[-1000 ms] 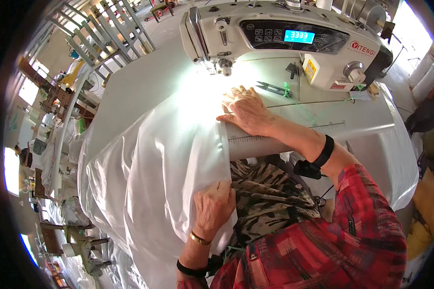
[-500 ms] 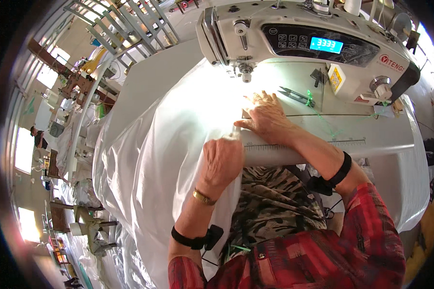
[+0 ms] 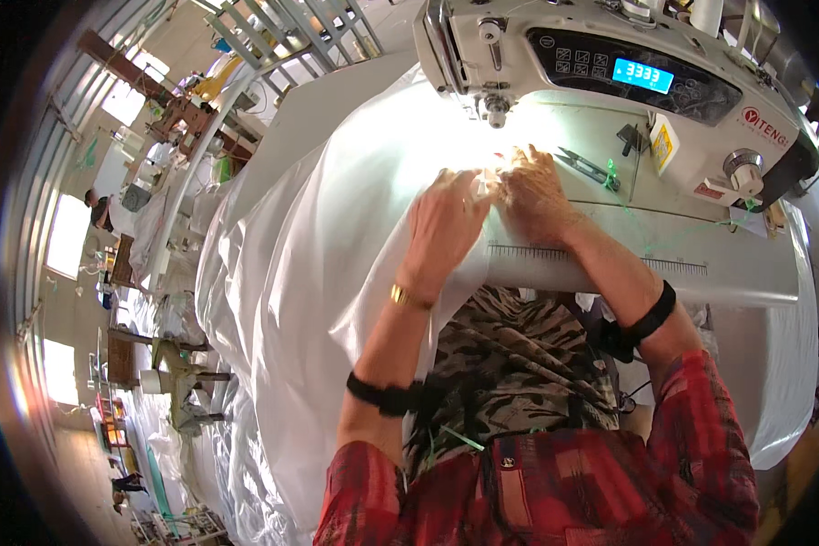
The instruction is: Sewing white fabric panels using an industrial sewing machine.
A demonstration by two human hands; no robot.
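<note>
Both my hands meet on white fabric (image 3: 291, 246) just in front of the presser foot of a sewing machine (image 3: 555, 55). My left hand (image 3: 443, 223) is closed on the fabric's edge, its fingertips pinched together. Right beside it, my right hand (image 3: 532, 196) has its fingers bent and closed on the same edge. A small folded white bit shows between the fingertips. Strong lamp light washes out the fabric under the needle. To the right of my right hand lie dark thread snips (image 3: 587, 168) with green thread tied on.
A printed ruler scale (image 3: 528, 251) runs along the table's front edge. The machine's handwheel-like knob (image 3: 743, 170) sits at the right. Fabric drapes off the table on the left, over my lap's side. A metal rack (image 3: 291, 41) stands behind; another person (image 3: 98, 209) is far left.
My left hand has moved up and forward to meet the right. My right hand has gone from spread fingers to a closed grip. The whole view has shifted slightly.
</note>
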